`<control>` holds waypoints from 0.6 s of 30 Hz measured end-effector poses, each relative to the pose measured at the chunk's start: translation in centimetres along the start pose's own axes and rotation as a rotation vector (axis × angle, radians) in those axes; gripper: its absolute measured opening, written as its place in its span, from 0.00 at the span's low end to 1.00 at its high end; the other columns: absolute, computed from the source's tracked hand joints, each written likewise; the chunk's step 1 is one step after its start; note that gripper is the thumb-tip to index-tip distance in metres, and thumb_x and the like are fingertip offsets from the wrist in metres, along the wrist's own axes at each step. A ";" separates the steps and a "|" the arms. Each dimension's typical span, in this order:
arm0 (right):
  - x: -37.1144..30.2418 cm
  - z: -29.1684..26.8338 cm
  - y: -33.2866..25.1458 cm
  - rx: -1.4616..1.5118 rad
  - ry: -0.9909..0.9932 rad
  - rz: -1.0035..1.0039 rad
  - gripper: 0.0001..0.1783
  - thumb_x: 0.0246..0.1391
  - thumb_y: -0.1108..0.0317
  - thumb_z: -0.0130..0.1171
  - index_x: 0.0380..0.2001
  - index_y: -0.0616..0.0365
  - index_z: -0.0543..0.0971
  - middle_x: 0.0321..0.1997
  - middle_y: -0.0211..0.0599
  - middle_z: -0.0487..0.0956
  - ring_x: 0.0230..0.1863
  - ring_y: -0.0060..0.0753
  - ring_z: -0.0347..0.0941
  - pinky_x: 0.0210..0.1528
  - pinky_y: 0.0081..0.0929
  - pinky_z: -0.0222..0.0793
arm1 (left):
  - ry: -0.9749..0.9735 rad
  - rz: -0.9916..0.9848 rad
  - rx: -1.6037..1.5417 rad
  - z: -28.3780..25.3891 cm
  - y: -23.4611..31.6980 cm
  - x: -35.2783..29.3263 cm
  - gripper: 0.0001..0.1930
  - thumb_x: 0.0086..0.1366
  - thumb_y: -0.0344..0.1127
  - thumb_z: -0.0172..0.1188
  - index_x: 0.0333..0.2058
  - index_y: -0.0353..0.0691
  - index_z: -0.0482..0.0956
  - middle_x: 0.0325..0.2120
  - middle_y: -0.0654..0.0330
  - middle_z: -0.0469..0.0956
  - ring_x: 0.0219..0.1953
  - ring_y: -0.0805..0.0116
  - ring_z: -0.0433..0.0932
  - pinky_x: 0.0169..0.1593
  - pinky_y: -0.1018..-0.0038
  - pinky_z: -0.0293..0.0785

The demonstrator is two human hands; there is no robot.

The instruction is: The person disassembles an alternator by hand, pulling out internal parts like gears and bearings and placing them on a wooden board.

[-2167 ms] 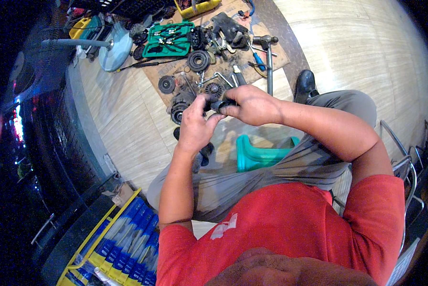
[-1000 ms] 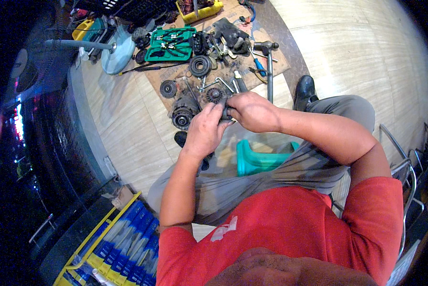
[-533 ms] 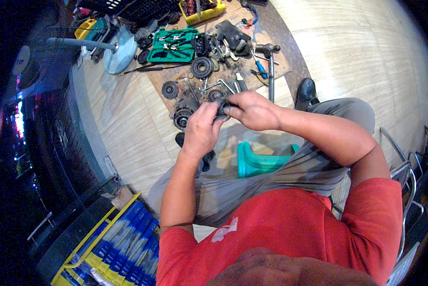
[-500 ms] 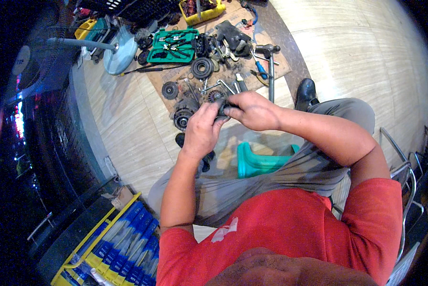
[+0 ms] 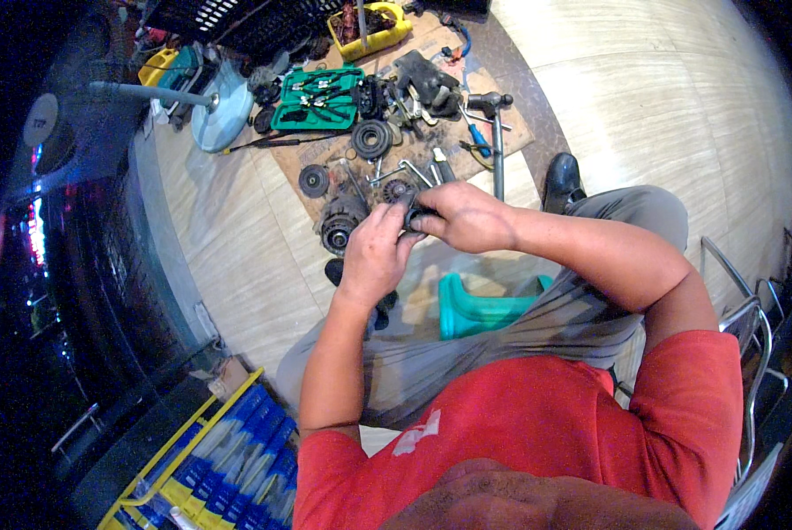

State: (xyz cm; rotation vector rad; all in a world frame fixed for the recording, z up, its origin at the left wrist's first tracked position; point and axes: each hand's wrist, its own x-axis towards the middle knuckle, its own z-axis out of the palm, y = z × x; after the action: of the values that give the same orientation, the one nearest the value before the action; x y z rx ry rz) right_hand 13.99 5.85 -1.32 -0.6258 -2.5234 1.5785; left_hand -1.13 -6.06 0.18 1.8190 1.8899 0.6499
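Both hands meet over the near edge of a cardboard sheet, closed on a small dark, roughly round part [image 5: 414, 215] whose kind the fingers largely hide. My left hand [image 5: 374, 256] pinches its left side. On the other side, my right hand [image 5: 468, 217] grips it with the thumb along the near edge. Just left of the hands lies a dark motor-like housing [image 5: 341, 228] with a round end. A finned round piece [image 5: 398, 189] sits right beyond my fingers. Further off are a grooved black pulley [image 5: 371, 139] and a smaller black wheel [image 5: 314, 180].
An open green tool case [image 5: 321, 99] lies beyond the parts, near black gloves [image 5: 427, 75]. To the right are a hammer [image 5: 497, 132] and a blue-handled screwdriver [image 5: 479, 140]. A yellow basket [image 5: 374, 44], pale blue fan base [image 5: 224, 110] and green stool [image 5: 480, 309] surround the spot.
My hands stay together on the dark part and have tilted it slightly, showing a bit more of it. The whole view has shifted a little; the laid-out parts keep their places.
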 end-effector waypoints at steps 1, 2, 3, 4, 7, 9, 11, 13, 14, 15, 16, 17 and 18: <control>0.0 -0.1 0.0 0.003 -0.007 0.006 0.16 0.52 0.59 0.56 0.28 0.65 0.77 0.29 0.59 0.76 0.36 0.62 0.73 0.38 0.48 0.68 | -0.005 -0.007 0.002 -0.1 0.0 0.1 0.22 0.49 0.28 0.66 0.43 0.30 0.71 0.35 0.45 0.73 0.37 0.44 0.74 0.39 0.60 0.72; 0.0 -0.1 -0.1 0.006 -0.014 0.011 0.16 0.52 0.59 0.56 0.28 0.65 0.77 0.29 0.59 0.76 0.36 0.61 0.73 0.38 0.48 0.69 | -0.007 -0.005 0.004 -0.1 0.1 0.1 0.22 0.50 0.28 0.66 0.43 0.30 0.71 0.35 0.45 0.73 0.37 0.44 0.74 0.39 0.60 0.72; -0.1 -0.1 -0.1 0.010 -0.022 0.018 0.16 0.52 0.59 0.56 0.28 0.64 0.77 0.29 0.59 0.76 0.36 0.61 0.73 0.38 0.48 0.69 | -0.010 -0.005 0.004 -0.1 0.1 0.1 0.22 0.50 0.28 0.66 0.43 0.30 0.71 0.35 0.45 0.73 0.37 0.43 0.74 0.39 0.60 0.72; -0.1 -0.1 -0.1 0.009 -0.023 0.015 0.16 0.52 0.59 0.56 0.28 0.64 0.77 0.29 0.59 0.76 0.36 0.61 0.73 0.38 0.48 0.69 | -0.012 -0.005 0.004 -0.2 0.2 0.0 0.22 0.50 0.28 0.66 0.43 0.30 0.71 0.35 0.45 0.73 0.37 0.43 0.74 0.39 0.60 0.72; 0.0 -0.2 -0.1 0.002 -0.029 0.011 0.16 0.53 0.59 0.56 0.29 0.65 0.77 0.30 0.59 0.76 0.36 0.61 0.73 0.38 0.48 0.69 | -0.017 0.030 0.034 -0.1 -0.1 -0.1 0.23 0.52 0.30 0.64 0.48 0.33 0.70 0.35 0.48 0.73 0.37 0.46 0.74 0.39 0.60 0.72; 0.1 -0.1 -0.1 -0.007 -0.037 0.011 0.17 0.53 0.59 0.55 0.29 0.65 0.77 0.30 0.58 0.77 0.36 0.61 0.74 0.38 0.48 0.69 | -0.019 0.027 0.023 -0.2 -0.1 0.0 0.24 0.52 0.30 0.64 0.48 0.33 0.70 0.36 0.48 0.73 0.37 0.46 0.74 0.39 0.60 0.72; 0.0 -0.3 -0.4 -0.010 -0.052 0.019 0.17 0.53 0.58 0.55 0.29 0.65 0.77 0.30 0.58 0.77 0.37 0.61 0.74 0.39 0.47 0.69 | -0.019 0.027 0.017 -0.2 -0.1 0.0 0.24 0.53 0.31 0.64 0.49 0.33 0.70 0.36 0.48 0.73 0.38 0.46 0.74 0.39 0.60 0.72; 0.0 -0.5 -0.5 0.000 -0.064 0.020 0.17 0.54 0.58 0.55 0.30 0.65 0.77 0.30 0.58 0.77 0.37 0.61 0.74 0.39 0.47 0.69 | -0.015 0.030 0.018 -0.2 -0.1 -0.1 0.24 0.53 0.31 0.64 0.49 0.33 0.69 0.36 0.48 0.73 0.38 0.46 0.74 0.39 0.60 0.72; 0.0 -0.5 -0.5 0.010 -0.069 0.018 0.17 0.54 0.58 0.55 0.30 0.65 0.77 0.30 0.59 0.77 0.37 0.61 0.74 0.39 0.47 0.69 | -0.012 0.033 0.022 -0.1 -0.2 -0.1 0.25 0.53 0.31 0.64 0.50 0.33 0.69 0.36 0.48 0.73 0.38 0.46 0.75 0.39 0.60 0.72; 0.0 -0.5 -0.5 0.021 -0.073 0.016 0.17 0.53 0.58 0.55 0.30 0.65 0.77 0.31 0.59 0.77 0.37 0.61 0.74 0.39 0.47 0.69 | -0.009 0.037 0.027 -0.1 -0.3 -0.2 0.25 0.53 0.31 0.64 0.50 0.33 0.69 0.36 0.48 0.73 0.38 0.47 0.75 0.39 0.60 0.72; 0.0 -0.5 -0.4 0.008 -0.071 0.008 0.17 0.53 0.58 0.55 0.30 0.65 0.77 0.31 0.59 0.77 0.37 0.61 0.74 0.39 0.47 0.69 | -0.007 0.040 0.032 -0.1 -0.4 -0.2 0.25 0.53 0.31 0.64 0.50 0.33 0.69 0.36 0.48 0.73 0.37 0.47 0.75 0.39 0.60 0.72; 0.0 -0.4 -0.2 -0.004 -0.069 0.001 0.17 0.53 0.58 0.55 0.30 0.65 0.77 0.31 0.59 0.77 0.37 0.61 0.73 0.39 0.47 0.69 | -0.017 0.038 0.026 -0.2 -0.2 -0.1 0.25 0.52 0.30 0.64 0.50 0.33 0.69 0.36 0.48 0.73 0.37 0.47 0.75 0.39 0.60 0.72; 0.0 -0.3 -0.1 -0.017 -0.067 -0.006 0.17 0.53 0.58 0.55 0.30 0.65 0.77 0.31 0.59 0.77 0.37 0.61 0.73 0.39 0.47 0.69 | -0.027 0.036 0.019 -0.4 0.0 0.0 0.25 0.52 0.30 0.64 0.50 0.34 0.69 0.36 0.48 0.73 0.37 0.47 0.75 0.39 0.60 0.72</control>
State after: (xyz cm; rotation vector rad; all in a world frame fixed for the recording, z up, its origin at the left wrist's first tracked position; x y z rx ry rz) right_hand 14.02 6.05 -1.09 -0.5760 -2.5867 1.6042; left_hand -1.34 -6.09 0.50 1.8681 1.8563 0.6180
